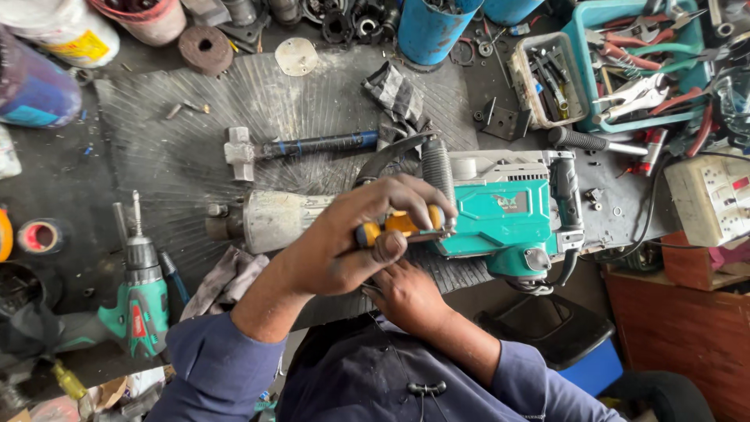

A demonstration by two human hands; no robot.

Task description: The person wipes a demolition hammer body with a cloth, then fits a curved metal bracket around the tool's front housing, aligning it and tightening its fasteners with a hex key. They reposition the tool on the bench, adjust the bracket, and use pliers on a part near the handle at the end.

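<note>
Left hand [344, 242] clamps yellow-handled screwdriver [398, 225], long axis across bench [156, 156], tip twd teal demolition hammer [500, 215]. Right hand [408, 295] just below screwdriver, grip hidden; can't tell.

A yellow-and-blue-handled screwdriver [394, 227] is gripped level, its tip pressed against the side of a large teal and grey demolition hammer [500, 211]. The hammer is laid flat on its side across the ribbed mat, its silver nose pointed left, its black rear handle turned right.
</note>
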